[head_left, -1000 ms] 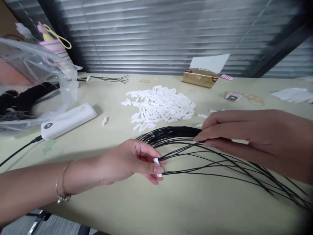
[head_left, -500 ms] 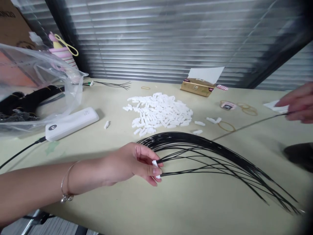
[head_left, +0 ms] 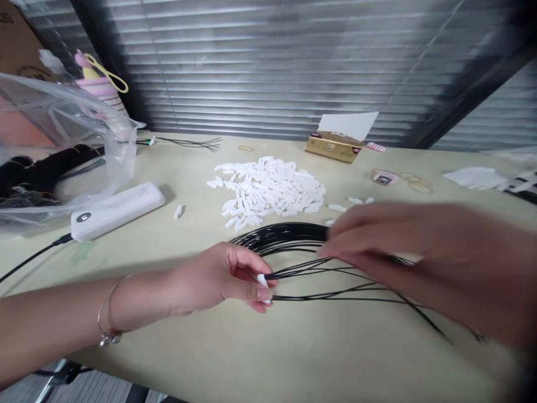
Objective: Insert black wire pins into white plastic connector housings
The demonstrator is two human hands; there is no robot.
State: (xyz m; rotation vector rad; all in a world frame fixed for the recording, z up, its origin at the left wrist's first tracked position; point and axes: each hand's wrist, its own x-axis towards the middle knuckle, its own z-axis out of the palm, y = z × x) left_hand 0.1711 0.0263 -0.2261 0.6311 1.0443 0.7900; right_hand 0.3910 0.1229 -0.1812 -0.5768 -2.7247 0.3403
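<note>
My left hand (head_left: 239,280) pinches a small white connector housing (head_left: 263,286) between thumb and fingers. Several black wires (head_left: 293,273) run out of the connector to the right, in two groups with a gap between them. Behind it lies a thick bundle of loose black wires (head_left: 289,232), bent in an arc on the table. My right hand (head_left: 403,252) is smeared by motion above these wires, its fingers pressed together and pointing left. Whatever its fingertips hold cannot be made out. The right ends of the wires are partly hidden under it.
Beyond the bundle is a pile of white connector housings (head_left: 272,190). A white power bank (head_left: 119,210) and a clear plastic bag (head_left: 121,162) of black wires stand at left. A gold box (head_left: 333,148), rubber bands (head_left: 415,182) and white paper (head_left: 474,177) lie further back.
My right hand has swung left from the far right edge, where it held a black wire drawn out, to above the wires. My left hand keeps the connector; the view has shifted slightly.
</note>
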